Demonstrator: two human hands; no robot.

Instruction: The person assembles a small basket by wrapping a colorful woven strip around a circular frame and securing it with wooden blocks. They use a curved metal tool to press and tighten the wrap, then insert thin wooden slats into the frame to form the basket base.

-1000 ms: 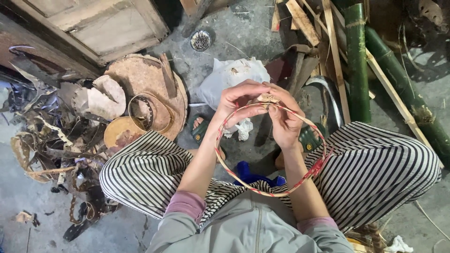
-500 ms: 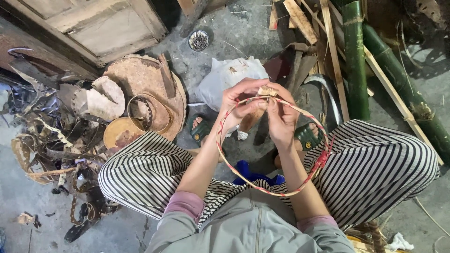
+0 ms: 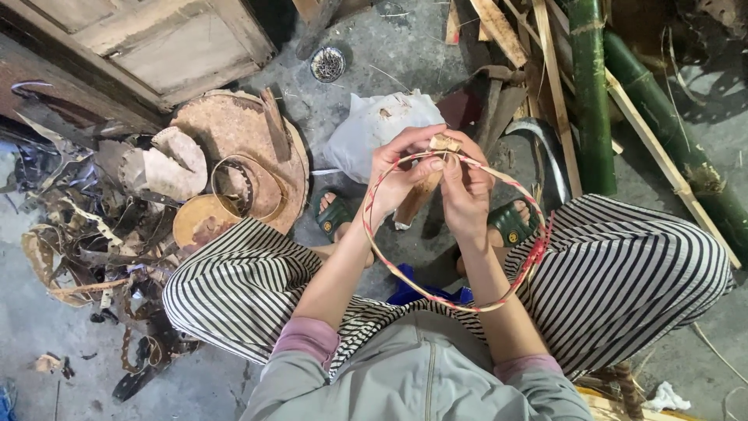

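We pinched the top of the bamboo hoop [image 3: 436,292] with our left hand [image 3: 401,175] and right hand [image 3: 467,191], pressed close together.

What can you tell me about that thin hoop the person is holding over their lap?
The hoop is a slim ring bent from what looks like a pale bamboo strip, flecked with reddish marks, with a red binding wrapped on its right side. It hangs roughly oval and tilted above the striped trousers. Both forearms pass through it. At its top the left hand and right hand pinch it together, beside a small tan piece held at the fingertips. Nothing else touches it.
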